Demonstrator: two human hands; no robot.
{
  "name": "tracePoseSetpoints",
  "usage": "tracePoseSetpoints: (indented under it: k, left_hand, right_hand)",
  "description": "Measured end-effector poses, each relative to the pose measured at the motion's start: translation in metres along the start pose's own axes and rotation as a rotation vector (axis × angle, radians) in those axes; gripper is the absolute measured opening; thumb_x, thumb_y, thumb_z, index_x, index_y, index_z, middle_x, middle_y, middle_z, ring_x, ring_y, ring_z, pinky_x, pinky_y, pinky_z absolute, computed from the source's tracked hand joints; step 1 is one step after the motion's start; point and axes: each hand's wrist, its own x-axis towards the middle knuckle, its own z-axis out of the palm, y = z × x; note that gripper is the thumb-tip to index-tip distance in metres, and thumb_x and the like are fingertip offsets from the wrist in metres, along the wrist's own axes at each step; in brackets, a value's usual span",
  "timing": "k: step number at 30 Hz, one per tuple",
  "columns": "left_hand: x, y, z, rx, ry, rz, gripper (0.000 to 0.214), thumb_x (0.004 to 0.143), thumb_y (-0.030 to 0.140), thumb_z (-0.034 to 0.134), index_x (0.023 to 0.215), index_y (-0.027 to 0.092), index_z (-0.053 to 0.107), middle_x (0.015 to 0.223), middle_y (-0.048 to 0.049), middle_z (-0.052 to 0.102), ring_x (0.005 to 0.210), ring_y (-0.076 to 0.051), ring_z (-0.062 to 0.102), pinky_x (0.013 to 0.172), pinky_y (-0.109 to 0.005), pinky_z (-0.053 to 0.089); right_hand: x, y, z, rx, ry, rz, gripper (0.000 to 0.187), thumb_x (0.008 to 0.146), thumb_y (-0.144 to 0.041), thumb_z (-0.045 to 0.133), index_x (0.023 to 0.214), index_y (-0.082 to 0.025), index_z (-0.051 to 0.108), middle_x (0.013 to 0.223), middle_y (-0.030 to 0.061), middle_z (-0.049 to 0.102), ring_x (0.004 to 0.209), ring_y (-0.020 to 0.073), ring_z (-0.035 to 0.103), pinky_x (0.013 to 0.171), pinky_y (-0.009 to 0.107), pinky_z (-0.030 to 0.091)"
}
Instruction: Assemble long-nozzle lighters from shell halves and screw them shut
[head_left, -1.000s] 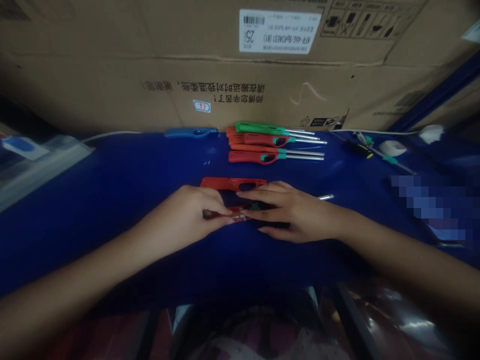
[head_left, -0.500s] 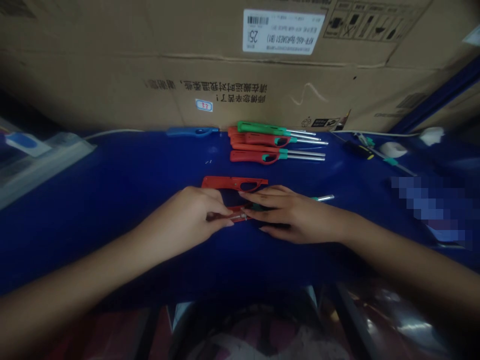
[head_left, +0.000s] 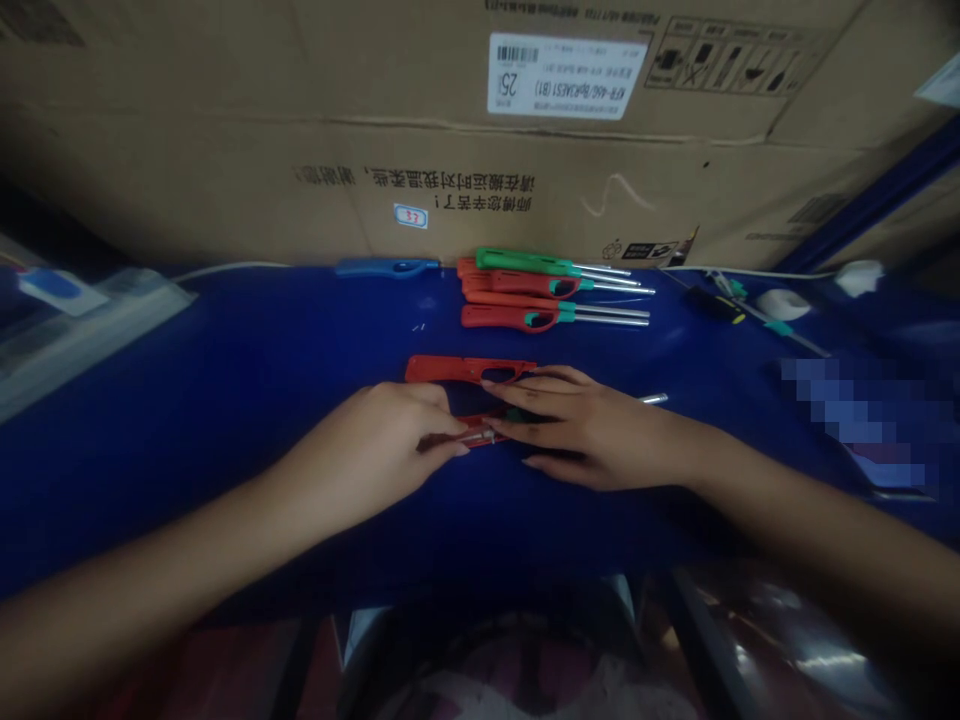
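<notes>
An opened red stick lighter (head_left: 478, 438) lies on the blue table between my hands, its inner parts showing. My left hand (head_left: 394, 432) is closed in a pinch on its handle end, thumb and forefinger at the inside. From the other side my right hand (head_left: 574, 425) grips the front part of the lighter, its fingers reaching over the trigger area and a green piece. The metal tube (head_left: 654, 399) sticks out beyond my right hand. Just behind lies a loose red handle shell (head_left: 472, 369), near the fingertips of both hands. My fingers hide much of the lighter.
Several red and green stick lighters (head_left: 517, 317) are piled behind the shell. A blue handle shell (head_left: 386, 268) lies by the cardboard box (head_left: 225, 140). To the right are a screwdriver (head_left: 716, 304), a white roll (head_left: 784, 303) and a blurred-out flat object (head_left: 870, 430).
Both hands keep nearly the same places on the lighter. The whole view has shifted down slightly.
</notes>
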Motion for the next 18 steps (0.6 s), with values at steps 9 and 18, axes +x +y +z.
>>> tracePoseSetpoints:
  k: [9,18]
  left_hand:
    - [-0.004,0.004,-0.004,0.222,0.089,0.009,0.019,0.089,0.035,0.069,0.106,0.027,0.075,0.089,0.0023,0.074,0.073,-0.018,0.070,0.064,-0.030,0.052]
    - [-0.003,0.010,0.009,0.204,0.048,0.244,0.038,0.095,0.031,0.061,0.134,0.030,0.062,0.139,-0.0035,0.061,0.127,-0.027,0.056,0.104,-0.044,0.051]
  right_hand:
    - [-0.002,0.011,-0.006,0.193,0.306,0.085,0.027,0.097,-0.020,0.059,0.122,-0.018,0.068,0.125,0.0119,0.069,0.116,0.0222,0.063,0.101,0.041,0.047]
    - [-0.004,0.018,-0.006,0.227,0.151,0.107,0.013,0.097,-0.021,0.061,0.103,-0.018,0.072,0.098,0.0056,0.071,0.094,0.0192,0.060,0.089,0.037,0.043]
